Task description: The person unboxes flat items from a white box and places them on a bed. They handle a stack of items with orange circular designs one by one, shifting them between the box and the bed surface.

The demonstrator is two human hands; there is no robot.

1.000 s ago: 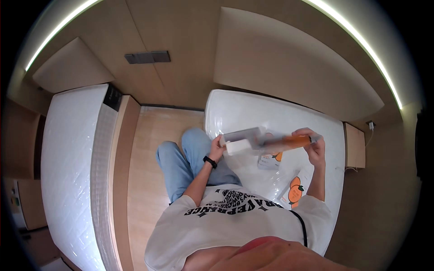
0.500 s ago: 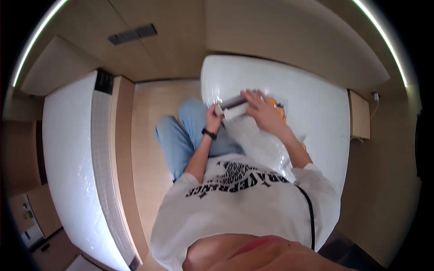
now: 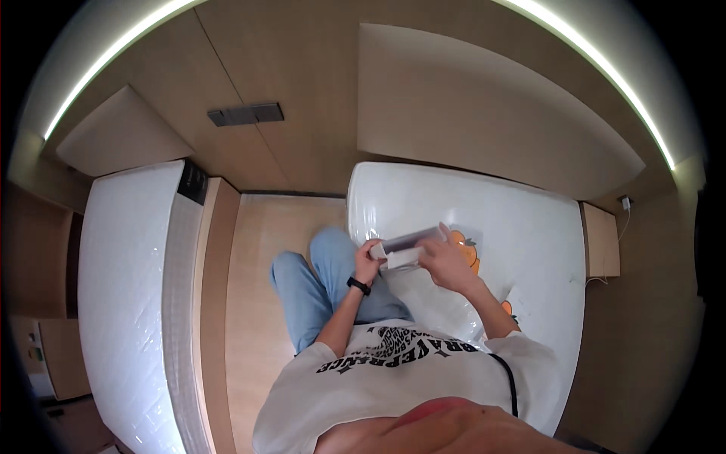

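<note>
Both hands meet at a pale box (image 3: 400,259)

The box sits open over the plastic-covered mattress (image 3: 529,219), its left end clamped between the fingers of the left hand (image 3: 368,261). The right hand (image 3: 445,264) angles inward, fingers curled at the near edge; I can't tell whether they grip. A second ago it was farther right, holding something orange; the left hand's hold is unchanged.
</note>
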